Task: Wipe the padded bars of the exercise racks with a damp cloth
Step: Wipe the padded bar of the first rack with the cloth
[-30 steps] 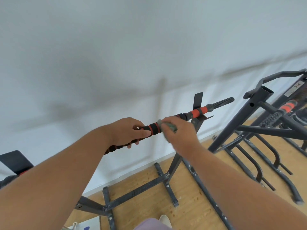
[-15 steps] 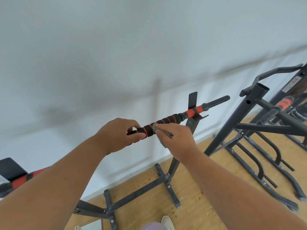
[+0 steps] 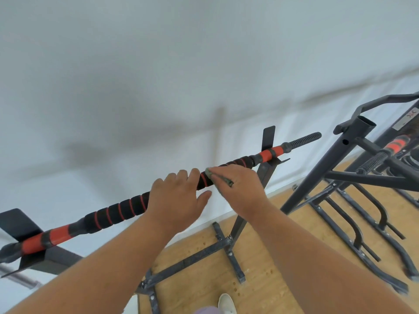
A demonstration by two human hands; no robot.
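Note:
A black foam padded bar (image 3: 118,213) with red rings and orange ends lies across the cradles of a dark steel rack (image 3: 264,175). My left hand (image 3: 174,200) is on the bar's middle, fingers curled over its top and the thumb spread out below it. Just to its right, my right hand (image 3: 240,189) grips a grey-green cloth (image 3: 209,172) and presses it against the padding. The part of the bar under both hands is hidden.
A white wall stands close behind the bar. The rack's floor frame (image 3: 192,261) crosses the wooden floor below. A second dark rack (image 3: 317,177) with its own orange-padded bar (image 3: 394,145) stands at the right. A white shoe (image 3: 226,304) shows at the bottom edge.
My left thumb has come off the bar and now points right. The cloth hand stays beside the left hand on the padding. The view has dropped, showing the bar's left end.

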